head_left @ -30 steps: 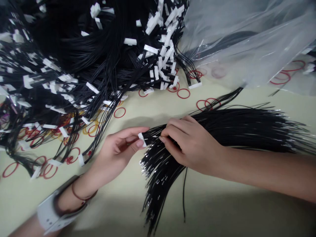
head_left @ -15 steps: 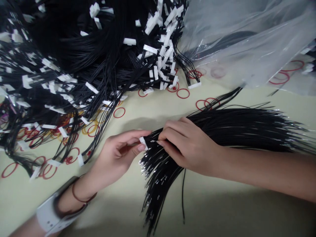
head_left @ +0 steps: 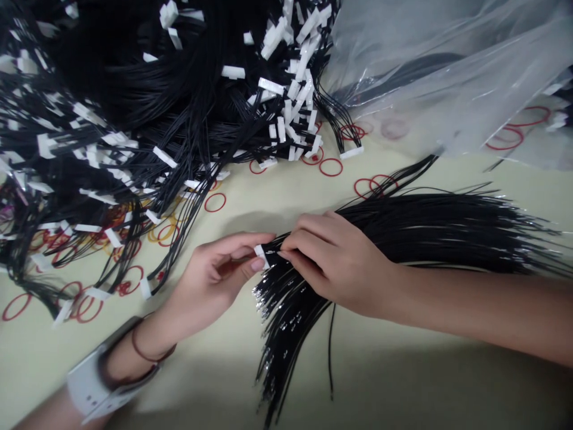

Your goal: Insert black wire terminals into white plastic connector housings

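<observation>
Between the thumb and index finger of my left hand (head_left: 228,266) is a small white connector (head_left: 262,257), tilted, with black wires at its right side. My right hand (head_left: 338,260) lies over a thick bundle of black wires (head_left: 447,230). Its thumb and index finger are pinched on a black wire just right of the connector; the wire's tip is too small to make out clearly. Shiny metal terminals (head_left: 264,301) tip the wire ends fanned out below my hands. One loose wire (head_left: 331,352) hangs apart under my right hand.
A large heap of black wire harnesses (head_left: 179,101) with white connectors fills the upper left. Red rubber bands (head_left: 330,167) are scattered over the pale table (head_left: 215,382), with yellow bands (head_left: 163,230) under the heap. A clear plastic bag (head_left: 447,89) lies at upper right.
My right thumb and fingertips have moved slightly left, closer to the white connector. My left hand keeps its hold on the connector. The whole view has shifted a little.
</observation>
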Motion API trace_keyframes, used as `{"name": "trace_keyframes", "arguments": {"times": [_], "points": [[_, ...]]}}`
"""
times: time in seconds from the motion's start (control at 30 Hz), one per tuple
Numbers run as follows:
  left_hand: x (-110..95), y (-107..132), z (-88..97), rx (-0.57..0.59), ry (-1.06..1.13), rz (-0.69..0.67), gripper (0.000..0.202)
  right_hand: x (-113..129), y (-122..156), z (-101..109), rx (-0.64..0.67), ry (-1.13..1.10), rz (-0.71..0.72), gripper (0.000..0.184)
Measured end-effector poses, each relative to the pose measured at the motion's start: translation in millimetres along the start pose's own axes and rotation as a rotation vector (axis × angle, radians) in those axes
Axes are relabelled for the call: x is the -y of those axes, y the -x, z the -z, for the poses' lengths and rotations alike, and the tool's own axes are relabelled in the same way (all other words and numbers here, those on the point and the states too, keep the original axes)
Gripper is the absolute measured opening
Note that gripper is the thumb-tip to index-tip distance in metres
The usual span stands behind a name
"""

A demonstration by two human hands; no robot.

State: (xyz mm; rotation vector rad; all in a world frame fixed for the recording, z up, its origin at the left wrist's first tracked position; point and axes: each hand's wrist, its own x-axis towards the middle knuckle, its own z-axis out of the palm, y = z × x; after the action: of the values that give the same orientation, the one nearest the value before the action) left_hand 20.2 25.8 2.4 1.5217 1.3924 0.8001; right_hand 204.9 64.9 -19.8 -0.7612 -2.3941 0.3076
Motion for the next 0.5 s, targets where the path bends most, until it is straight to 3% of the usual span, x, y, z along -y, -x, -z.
{"name": "trace_keyframes", "arguments": {"times": [0.33,0.5], "points": [[1.1,-0.2,-2.6,-0.002,-0.032,-0.011,0.027,-0.7,0.4,-1.9,0.019,0.036,0.028,0.030],[0.8,-0.7,-4.2,-0.008,-0.044,-0.024,0.027,-1.4,2.8,-2.9,0.034,0.070,0.052,0.021]]}}
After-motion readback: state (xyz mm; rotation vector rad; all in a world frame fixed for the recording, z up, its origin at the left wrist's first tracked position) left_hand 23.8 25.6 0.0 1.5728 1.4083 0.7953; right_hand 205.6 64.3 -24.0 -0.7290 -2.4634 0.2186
